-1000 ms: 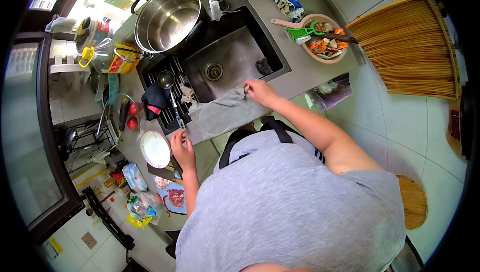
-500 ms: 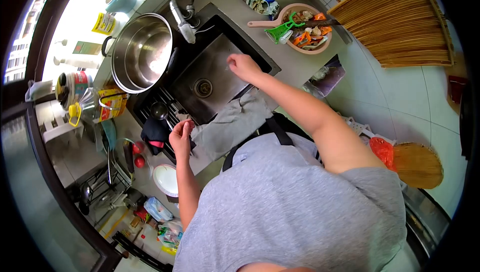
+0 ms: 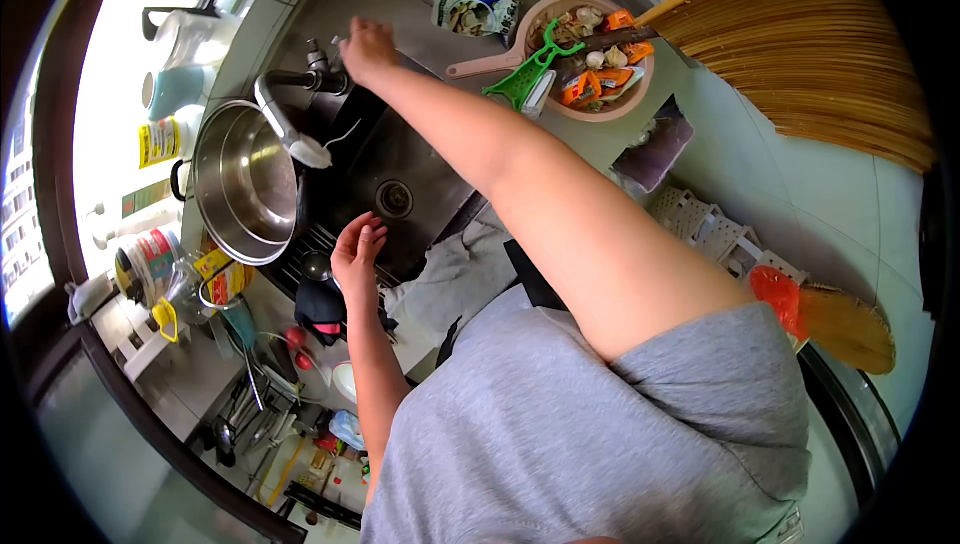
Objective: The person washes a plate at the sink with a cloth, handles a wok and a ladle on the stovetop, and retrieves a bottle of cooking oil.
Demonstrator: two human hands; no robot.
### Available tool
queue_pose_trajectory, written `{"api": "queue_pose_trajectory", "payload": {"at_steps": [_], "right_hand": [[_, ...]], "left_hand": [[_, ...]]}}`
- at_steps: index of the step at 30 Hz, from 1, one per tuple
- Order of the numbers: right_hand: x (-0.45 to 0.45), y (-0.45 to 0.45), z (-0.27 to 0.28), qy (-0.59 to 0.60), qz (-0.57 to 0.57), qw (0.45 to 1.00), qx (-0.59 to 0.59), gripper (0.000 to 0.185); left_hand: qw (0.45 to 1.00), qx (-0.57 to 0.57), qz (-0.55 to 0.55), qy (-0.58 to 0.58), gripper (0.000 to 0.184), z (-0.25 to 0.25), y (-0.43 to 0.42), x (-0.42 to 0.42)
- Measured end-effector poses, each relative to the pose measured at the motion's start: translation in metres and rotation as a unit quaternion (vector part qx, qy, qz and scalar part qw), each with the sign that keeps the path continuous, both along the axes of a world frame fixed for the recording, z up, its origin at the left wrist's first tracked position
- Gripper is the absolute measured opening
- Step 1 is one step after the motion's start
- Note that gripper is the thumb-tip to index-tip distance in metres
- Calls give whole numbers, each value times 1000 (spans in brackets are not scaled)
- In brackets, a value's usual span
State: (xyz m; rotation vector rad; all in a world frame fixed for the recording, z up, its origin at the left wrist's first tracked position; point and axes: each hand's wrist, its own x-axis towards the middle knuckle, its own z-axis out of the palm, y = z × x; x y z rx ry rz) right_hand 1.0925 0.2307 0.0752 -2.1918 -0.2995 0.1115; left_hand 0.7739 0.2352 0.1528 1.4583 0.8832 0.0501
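Observation:
My right hand (image 3: 370, 50) is stretched out beside the faucet (image 3: 290, 119), near its handle at the back of the sink. Its fingers are partly spread, with nothing seen in them. Over the near left part of the sink (image 3: 430, 149) hovers my left hand (image 3: 358, 249), its fingers apart and holding nothing. A grey cloth (image 3: 455, 279) lies over the sink's front edge. The large steel pot (image 3: 245, 184) stands left of the faucet, whose spout reaches over the pot's right rim. A ladle (image 3: 316, 265) rests by my left wrist.
A pink strainer bowl (image 3: 645, 74) holds food scraps, orange wrappers and a green tool (image 3: 525, 79). Beside it is a blue-white packet (image 3: 475, 9). A broom (image 3: 800, 54) is at the upper right. An oil bottle (image 3: 185, 294) and radishes (image 3: 300, 346) are at the left.
My right hand has left the cloth and crossed the sink to the faucet. My left hand has risen from the counter edge to above the sink. The faucet spout now hangs by the pot.

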Motion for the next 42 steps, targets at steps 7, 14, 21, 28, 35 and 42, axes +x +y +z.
{"api": "queue_pose_trajectory", "payload": {"at_steps": [7,14,21,28,35,42], "right_hand": [[-4,29,-18,132,104,985,37,27],[12,26,-18,138,215,967,3,32],[3,38,-9,43,57,995,67,31],[19,59,-12,79,114,989,42,32],[37,63,-13,95,141,982,82,25],[51,75,-17,69,188,978,59,21]], "left_hand": [[984,-144,102,12,34,-13,21,28],[970,-205,121,-44,42,-19,37,73],[956,-257,134,-56,43,-24,42,97],[950,-284,117,-54,46,-35,53,101],[936,-301,179,-41,44,-46,60,103],[906,-339,242,-72,38,-43,47,113]]}}
